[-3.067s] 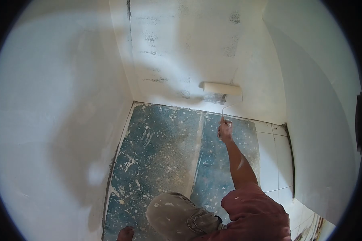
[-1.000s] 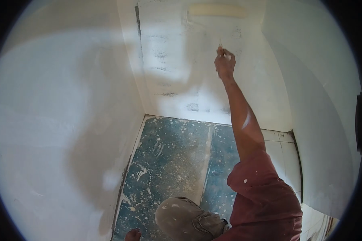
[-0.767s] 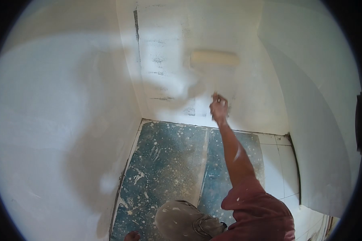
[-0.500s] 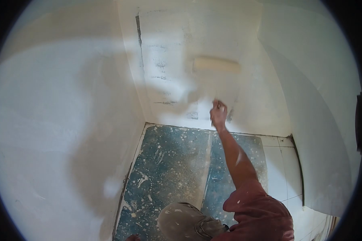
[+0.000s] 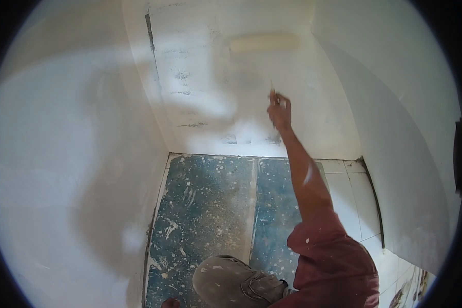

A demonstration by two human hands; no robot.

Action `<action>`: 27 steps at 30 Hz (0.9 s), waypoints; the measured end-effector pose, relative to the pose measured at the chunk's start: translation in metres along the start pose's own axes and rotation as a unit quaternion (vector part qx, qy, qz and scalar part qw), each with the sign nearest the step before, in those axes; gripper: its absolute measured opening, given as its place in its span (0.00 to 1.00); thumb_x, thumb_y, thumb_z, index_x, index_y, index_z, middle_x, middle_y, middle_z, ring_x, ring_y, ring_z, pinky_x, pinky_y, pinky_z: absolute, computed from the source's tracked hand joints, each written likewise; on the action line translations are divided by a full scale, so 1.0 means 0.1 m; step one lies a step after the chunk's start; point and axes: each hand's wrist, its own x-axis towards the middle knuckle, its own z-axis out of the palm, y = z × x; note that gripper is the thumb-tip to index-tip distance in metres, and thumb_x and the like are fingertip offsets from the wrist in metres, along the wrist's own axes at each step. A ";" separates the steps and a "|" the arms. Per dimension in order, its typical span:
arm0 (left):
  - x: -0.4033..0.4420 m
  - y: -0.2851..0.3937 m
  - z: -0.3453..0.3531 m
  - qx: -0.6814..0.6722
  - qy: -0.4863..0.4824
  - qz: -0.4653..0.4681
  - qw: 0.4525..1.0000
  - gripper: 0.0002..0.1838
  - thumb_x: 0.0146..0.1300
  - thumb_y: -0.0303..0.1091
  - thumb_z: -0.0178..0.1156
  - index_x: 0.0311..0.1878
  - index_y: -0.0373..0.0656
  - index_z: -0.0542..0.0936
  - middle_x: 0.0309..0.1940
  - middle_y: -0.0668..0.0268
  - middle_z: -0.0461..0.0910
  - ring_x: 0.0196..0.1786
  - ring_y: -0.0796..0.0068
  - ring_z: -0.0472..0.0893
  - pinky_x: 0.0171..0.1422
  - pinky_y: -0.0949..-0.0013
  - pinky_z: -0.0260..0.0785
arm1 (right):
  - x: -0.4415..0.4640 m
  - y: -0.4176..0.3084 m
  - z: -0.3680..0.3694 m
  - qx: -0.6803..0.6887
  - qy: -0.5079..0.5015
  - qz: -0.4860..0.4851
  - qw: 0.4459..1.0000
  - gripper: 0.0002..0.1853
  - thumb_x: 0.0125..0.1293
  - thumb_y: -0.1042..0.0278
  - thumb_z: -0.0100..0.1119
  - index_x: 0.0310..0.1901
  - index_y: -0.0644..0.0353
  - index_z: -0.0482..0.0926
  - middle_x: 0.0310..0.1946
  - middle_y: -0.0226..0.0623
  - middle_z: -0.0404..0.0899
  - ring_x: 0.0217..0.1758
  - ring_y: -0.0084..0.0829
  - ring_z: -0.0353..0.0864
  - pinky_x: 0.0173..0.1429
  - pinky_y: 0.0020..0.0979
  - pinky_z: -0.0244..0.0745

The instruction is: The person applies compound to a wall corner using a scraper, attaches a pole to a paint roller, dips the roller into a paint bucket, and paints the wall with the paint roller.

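Observation:
My right hand [image 5: 280, 112] is closed around the handle of a paint roller [image 5: 264, 43], with the arm stretched out over the floor. The cream roller sleeve lies against the back wall [image 5: 251, 92], level and slightly blurred. Dark patches and smudges show through the pale paint, mostly left of the roller and low near the floor. Only a small part of my left hand [image 5: 170, 303] shows at the bottom edge, above the floor sheet and beside my knee; its fingers are too cut off to read.
A blue, paint-spattered sheet [image 5: 205, 205] covers much of the floor, with white tiles [image 5: 344, 195] on its right. My bent knee [image 5: 226, 282] is at the bottom. Walls stand close on the left [image 5: 51, 154] and right [image 5: 405, 128]. A dark crack runs along the upper left corner.
From low near the floor, the roller went high up the back wall, came down, and has now risen again in my right hand. My left hand has sunk mostly out of view.

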 end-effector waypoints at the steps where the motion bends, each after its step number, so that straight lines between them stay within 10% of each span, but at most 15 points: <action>1: 0.00 -0.03 0.04 0.004 0.018 0.012 1.000 0.31 0.68 0.46 0.55 0.65 0.31 0.75 0.65 0.41 0.75 0.70 0.41 0.70 0.75 0.51 0.63 | -0.22 0.23 -0.05 0.001 -0.009 0.023 1.000 0.24 0.73 0.40 0.58 0.51 0.56 0.72 0.16 0.26 0.69 0.12 0.18 0.64 0.17 0.25 0.60; 10: -0.09 -0.29 0.10 -0.042 0.037 0.028 0.998 0.26 0.68 0.41 0.55 0.65 0.36 0.77 0.60 0.44 0.79 0.65 0.44 0.75 0.70 0.54 0.67 | -1.96 1.11 -0.57 0.042 -0.130 0.297 0.945 0.21 0.77 0.49 0.53 0.38 0.62 0.79 0.13 0.32 0.68 0.12 0.23 0.67 0.15 0.30 0.61; 16: -0.16 -0.30 0.14 -0.072 0.062 0.014 0.995 0.25 0.68 0.39 0.55 0.65 0.37 0.78 0.56 0.48 0.82 0.58 0.51 0.80 0.64 0.55 0.72 | -2.40 1.64 -0.47 -0.020 -0.019 0.446 0.895 0.17 0.73 0.50 0.58 0.44 0.58 0.77 0.17 0.37 0.72 0.12 0.27 0.68 0.15 0.33 0.63; 22: 0.00 -0.59 0.16 -0.038 0.071 0.045 0.996 0.25 0.69 0.40 0.56 0.65 0.37 0.77 0.57 0.48 0.82 0.58 0.52 0.80 0.63 0.57 0.72 | -2.50 1.64 -0.43 -0.026 0.003 0.447 0.894 0.17 0.72 0.49 0.61 0.45 0.55 0.76 0.19 0.37 0.76 0.13 0.29 0.70 0.16 0.35 0.65; 27: -0.08 -0.41 0.14 -0.015 0.082 0.018 0.996 0.25 0.70 0.42 0.56 0.66 0.38 0.77 0.61 0.48 0.79 0.66 0.49 0.76 0.70 0.55 0.68 | -2.11 1.66 -0.61 -0.020 -0.050 0.264 0.963 0.16 0.72 0.53 0.63 0.37 0.59 0.80 0.20 0.31 0.74 0.17 0.24 0.68 0.21 0.33 0.63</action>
